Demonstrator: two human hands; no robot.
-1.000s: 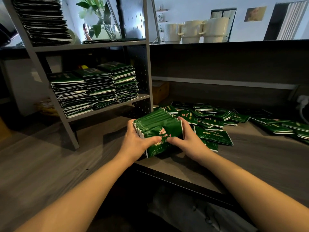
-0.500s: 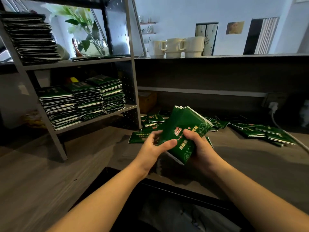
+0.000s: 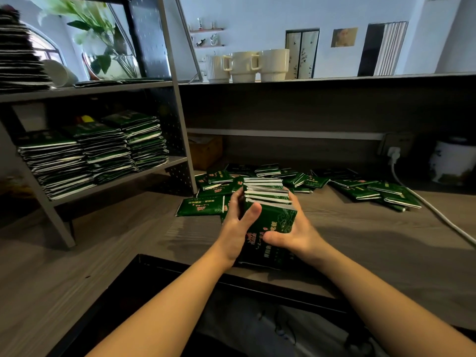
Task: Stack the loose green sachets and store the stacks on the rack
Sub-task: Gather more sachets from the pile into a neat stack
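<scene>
- Squaring the sachet stack at table centre, left hand and right hand both grip its sides.
- Press evenly, edges flush, before carrying to the rack at ten o'clock.

The green sachets carry gold and red printed characters, too blurred to read.
</scene>
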